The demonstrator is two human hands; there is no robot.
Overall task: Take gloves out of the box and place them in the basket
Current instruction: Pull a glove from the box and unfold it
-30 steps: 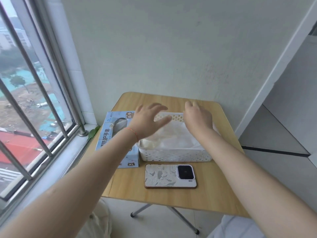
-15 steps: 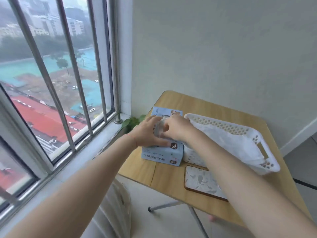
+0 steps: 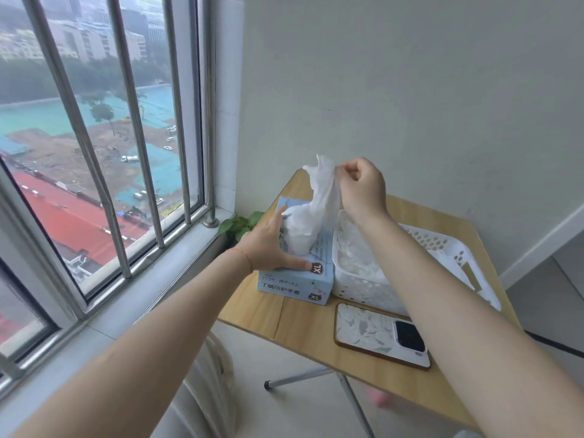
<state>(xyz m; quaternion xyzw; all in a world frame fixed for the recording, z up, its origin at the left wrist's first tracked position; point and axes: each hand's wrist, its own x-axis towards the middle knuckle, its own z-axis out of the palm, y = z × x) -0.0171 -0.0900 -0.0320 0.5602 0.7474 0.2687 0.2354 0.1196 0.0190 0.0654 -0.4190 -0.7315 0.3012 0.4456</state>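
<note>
Since a moment ago the right hand (image 3: 360,191) has risen, fingers pinched on a thin white glove (image 3: 319,210) trailing from the pale blue cardboard box (image 3: 295,282), marked "XL". The left hand (image 3: 268,245) lies flat, fingers spread, on the box. The white perforated plastic basket (image 3: 448,251) beside it on the wooden tabletop (image 3: 303,327) holds what seem more gloves.

Barred window (image 3: 94,153), pale wall (image 3: 410,105), wooden folding table (image 3: 303,324)

Left hand (image 3: 268,245) lies flat with fingers spread; right hand (image 3: 363,188) is raised, fingers pinched together.
</note>
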